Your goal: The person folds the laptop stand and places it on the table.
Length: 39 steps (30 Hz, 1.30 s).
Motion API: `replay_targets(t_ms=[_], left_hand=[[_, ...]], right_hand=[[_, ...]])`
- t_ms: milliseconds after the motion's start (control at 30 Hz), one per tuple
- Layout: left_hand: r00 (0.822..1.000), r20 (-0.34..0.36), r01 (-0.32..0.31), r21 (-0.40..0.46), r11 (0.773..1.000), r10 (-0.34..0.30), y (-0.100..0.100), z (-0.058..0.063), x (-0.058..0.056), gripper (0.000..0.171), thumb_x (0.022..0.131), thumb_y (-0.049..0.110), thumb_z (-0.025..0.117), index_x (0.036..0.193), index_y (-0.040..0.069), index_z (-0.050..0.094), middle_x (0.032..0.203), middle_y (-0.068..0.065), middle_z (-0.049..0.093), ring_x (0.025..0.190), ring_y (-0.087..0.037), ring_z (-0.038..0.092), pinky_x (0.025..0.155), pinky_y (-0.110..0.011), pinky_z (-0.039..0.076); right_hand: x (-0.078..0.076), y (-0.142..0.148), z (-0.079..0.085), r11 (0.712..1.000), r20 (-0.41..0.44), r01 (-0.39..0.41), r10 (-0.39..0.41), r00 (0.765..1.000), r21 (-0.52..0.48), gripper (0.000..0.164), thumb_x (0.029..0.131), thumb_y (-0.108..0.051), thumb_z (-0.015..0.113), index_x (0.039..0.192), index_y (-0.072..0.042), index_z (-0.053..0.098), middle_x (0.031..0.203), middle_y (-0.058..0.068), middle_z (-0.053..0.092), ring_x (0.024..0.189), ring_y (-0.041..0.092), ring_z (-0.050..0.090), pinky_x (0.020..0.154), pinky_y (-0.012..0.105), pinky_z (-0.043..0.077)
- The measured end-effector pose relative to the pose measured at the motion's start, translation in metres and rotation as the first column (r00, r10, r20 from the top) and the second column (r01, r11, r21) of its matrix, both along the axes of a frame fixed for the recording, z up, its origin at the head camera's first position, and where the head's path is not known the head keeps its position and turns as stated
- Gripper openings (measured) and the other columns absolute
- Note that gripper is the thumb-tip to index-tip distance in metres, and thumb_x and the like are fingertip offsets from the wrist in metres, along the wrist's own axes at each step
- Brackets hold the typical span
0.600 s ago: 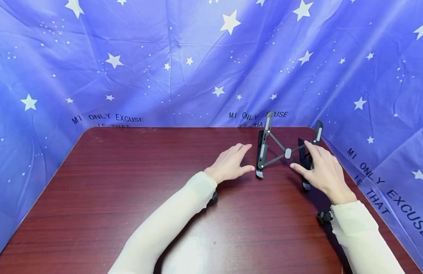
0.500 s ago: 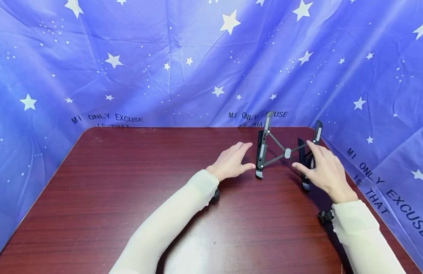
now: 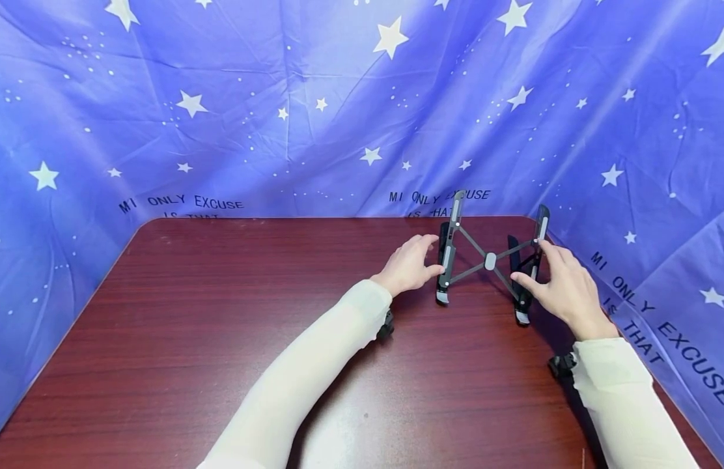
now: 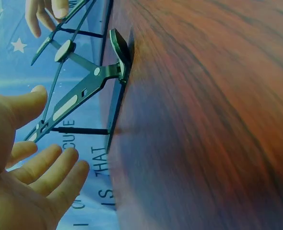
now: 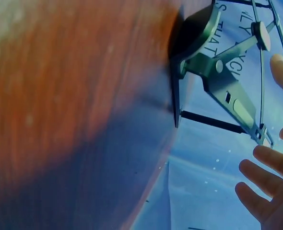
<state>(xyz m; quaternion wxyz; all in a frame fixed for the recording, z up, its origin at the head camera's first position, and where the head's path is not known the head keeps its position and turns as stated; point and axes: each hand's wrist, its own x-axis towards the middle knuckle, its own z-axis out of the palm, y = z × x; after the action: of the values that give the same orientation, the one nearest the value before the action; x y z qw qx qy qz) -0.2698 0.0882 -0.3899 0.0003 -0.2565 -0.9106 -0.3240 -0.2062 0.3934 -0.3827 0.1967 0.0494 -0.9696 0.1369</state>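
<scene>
A black folding laptop stand [image 3: 490, 261] stands unfolded at the back right of the table, its two side supports joined by crossed bars with a grey hub. My left hand [image 3: 406, 263] is at its left support, thumb and fingers spread and overlapping the edge in the head view. In the left wrist view the fingers of this hand [image 4: 36, 191] extend loosely beside the raised arm of the stand [image 4: 72, 100]. Beside the right support is my right hand [image 3: 567, 286], thumb apart from the fingers. The right wrist view shows its fingers [image 5: 264, 177] relaxed near the support [image 5: 232, 100].
The dark red wooden table [image 3: 221, 326] has its right edge close beside my right forearm. A blue star-printed cloth [image 3: 315, 130] hangs behind the table and along both sides. Each wrist wears a small black camera under a pale sleeve [image 3: 315, 365].
My left hand has moved right and slightly away from me, up to the left support. My right hand has shifted a little to the right, uncovering more of the right support. The stand stays put.
</scene>
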Motion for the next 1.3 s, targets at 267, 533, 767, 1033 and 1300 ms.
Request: replay_targets(t_ms=[267,533,767,1033,1300], left_hand=[[0.997,0.064,-0.048,0.051,0.998,0.044,0.021,-0.006,-0.006,0.061,0.089,0.023,0.069,0.142,0.016,0.041,0.116,-0.001,0.060,0.100,-0.012,0.057,0.086,-0.028,0.047],[0.983,0.165,-0.103,0.151,0.983,0.078,0.029,-0.009,-0.006,0.060,0.087,0.015,0.070,0.140,0.015,0.043,0.106,0.001,0.063,0.096,-0.012,0.058,0.085,-0.025,0.048],[0.981,0.173,-0.118,0.169,0.979,0.088,0.037,-0.010,-0.006,0.062,0.086,0.011,0.071,0.140,0.016,0.042,0.097,0.003,0.062,0.085,-0.010,0.057,0.078,-0.023,0.048],[0.972,0.204,-0.158,0.214,0.964,0.114,0.042,-0.011,-0.007,0.063,0.087,0.006,0.068,0.142,0.020,0.040,0.088,0.006,0.058,0.077,-0.010,0.056,0.069,-0.023,0.048],[0.971,0.204,-0.171,0.222,0.960,0.126,0.043,-0.014,-0.007,0.067,0.086,0.004,0.068,0.143,0.022,0.039,0.084,0.007,0.056,0.074,-0.011,0.055,0.066,-0.022,0.047]], right_hand=[[-0.003,0.004,0.003,0.997,0.124,0.023,-0.013,0.992,-0.077,0.090,0.086,-0.046,0.068,0.152,-0.007,0.021,0.139,0.032,0.038,0.123,0.051,0.037,0.091,0.068,0.031],[-0.006,0.007,-0.004,0.985,0.113,-0.012,0.031,0.993,-0.172,0.079,0.090,-0.030,0.066,0.151,-0.004,0.023,0.135,0.032,0.043,0.122,0.053,0.038,0.093,0.066,0.030],[-0.006,0.009,-0.006,0.973,0.095,-0.001,0.024,0.995,-0.232,0.072,0.093,-0.020,0.063,0.149,0.000,0.023,0.130,0.034,0.046,0.120,0.053,0.040,0.095,0.064,0.030],[-0.006,0.008,-0.008,0.961,0.091,0.031,-0.006,0.996,-0.275,0.067,0.094,-0.018,0.060,0.149,-0.002,0.026,0.124,0.030,0.052,0.111,0.047,0.051,0.089,0.059,0.037],[-0.003,0.007,-0.010,0.957,0.126,0.044,-0.008,0.992,-0.287,0.067,0.095,-0.017,0.059,0.151,-0.005,0.023,0.100,0.023,0.061,0.077,0.015,0.061,0.064,0.029,0.048]])
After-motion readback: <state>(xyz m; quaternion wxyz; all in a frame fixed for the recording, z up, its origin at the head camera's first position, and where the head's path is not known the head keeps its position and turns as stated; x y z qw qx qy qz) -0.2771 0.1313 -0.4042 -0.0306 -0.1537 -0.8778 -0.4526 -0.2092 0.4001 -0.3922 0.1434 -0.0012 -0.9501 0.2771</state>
